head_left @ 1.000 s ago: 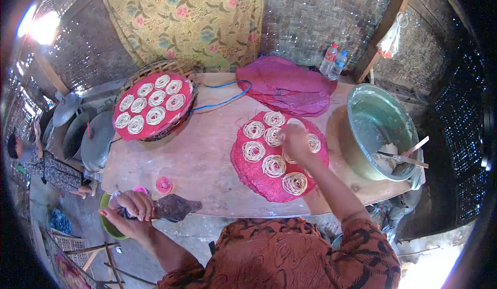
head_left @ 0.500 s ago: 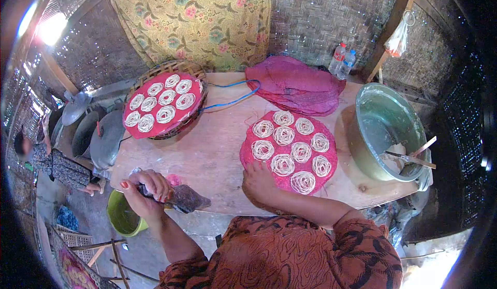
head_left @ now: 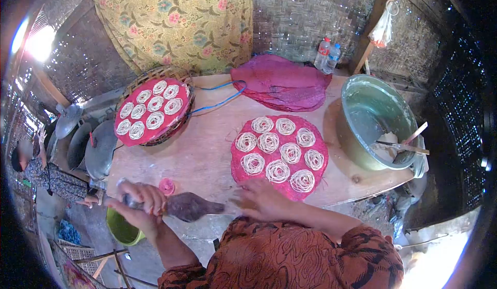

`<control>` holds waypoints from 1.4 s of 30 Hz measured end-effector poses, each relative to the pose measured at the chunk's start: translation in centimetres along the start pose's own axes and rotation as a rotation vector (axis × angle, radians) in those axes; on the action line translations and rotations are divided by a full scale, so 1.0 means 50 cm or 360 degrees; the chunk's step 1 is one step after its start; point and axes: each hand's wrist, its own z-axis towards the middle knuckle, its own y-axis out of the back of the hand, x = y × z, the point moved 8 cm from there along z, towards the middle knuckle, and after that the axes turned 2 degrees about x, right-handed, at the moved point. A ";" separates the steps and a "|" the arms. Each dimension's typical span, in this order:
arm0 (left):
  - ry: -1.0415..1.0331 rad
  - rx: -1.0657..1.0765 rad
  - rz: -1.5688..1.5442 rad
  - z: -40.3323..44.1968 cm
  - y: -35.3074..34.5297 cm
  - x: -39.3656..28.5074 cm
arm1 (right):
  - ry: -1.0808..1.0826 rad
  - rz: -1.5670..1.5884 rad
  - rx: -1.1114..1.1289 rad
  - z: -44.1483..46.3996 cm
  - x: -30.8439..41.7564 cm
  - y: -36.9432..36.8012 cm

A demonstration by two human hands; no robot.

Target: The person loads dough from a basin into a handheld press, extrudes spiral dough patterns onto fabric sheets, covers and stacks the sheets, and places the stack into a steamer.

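Observation:
My left hand (head_left: pixel 144 202) is closed around the top of a dark, stuffed piping bag (head_left: pixel 192 207), which lies sideways with its narrow end pointing right. Near that end is my right hand (head_left: pixel 266 202), its fingers smeared by motion, so I cannot tell whether they touch the bag. It hovers over the front edge of a round pink mat (head_left: pixel 236 166). Several white rosettes (head_left: pixel 302 181) of thin, noodle-like strands are spread over this mat. A small pink round thing (head_left: pixel 166 186) lies on the table beside my left hand.
A similar mat of rosettes (head_left: pixel 169 119) rests on a woven basket at left. Stacked pink mats (head_left: pixel 282 84) and two bottles (head_left: pixel 322 53) stand behind. At right is a green basin (head_left: pixel 357 144) with sticks; a yellow-green bucket (head_left: pixel 124 224) sits below. A person (head_left: pixel 49 178) is at left.
My right hand has drawn back from the mat toward me and the bag's tip. The bag has swung nearly level and extends further right. The view has shifted slightly.

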 end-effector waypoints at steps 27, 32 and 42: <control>0.0651 0.2012 0.1095 -0.156 -0.423 0.299 | 0.0999 0.0184 -0.0263 -0.113 0.206 0.371; 0.0473 0.2170 0.1154 -0.073 -0.547 0.322 | 0.0502 0.0422 0.0135 -0.128 0.236 0.437; 0.0610 0.1321 0.0616 0.049 -0.644 0.427 | -0.0339 0.0191 -0.1967 -0.523 -0.017 0.911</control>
